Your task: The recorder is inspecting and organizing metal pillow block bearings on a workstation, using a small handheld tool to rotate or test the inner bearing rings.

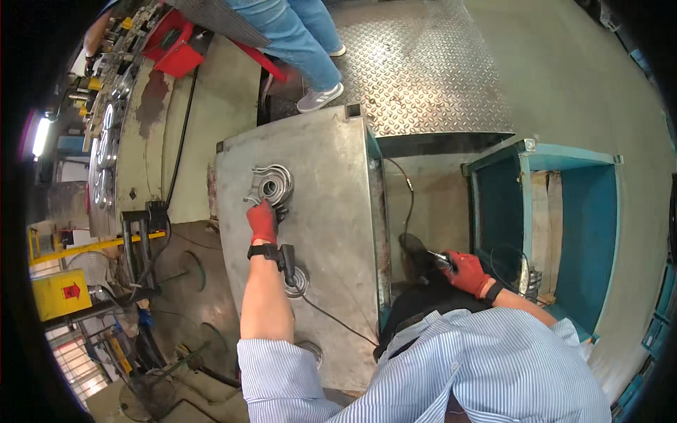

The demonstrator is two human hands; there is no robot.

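Observation:
My left hand [263,222], in a red glove, reaches onto the metal tabletop [331,211]. Its fingers are closed on the near edge of a round, stepped metal part [271,186] with a hole in its middle. Beside my thigh, my right hand [467,273], also gloved in red, is wrapped round a small silver hand tool [441,260]; its exact kind does not show. Another ringed metal part [296,280] lies on the table, partly hidden by my left wrist. A third round part [310,352] peeks out beside my left sleeve.
To the right stands a teal metal frame [587,225] with open sides. A thin hose [410,185] hangs off the table's right side. Beyond the table, a person in jeans [310,42] stands by a tread-plate platform [430,63]. Red bins [178,56] sit far left.

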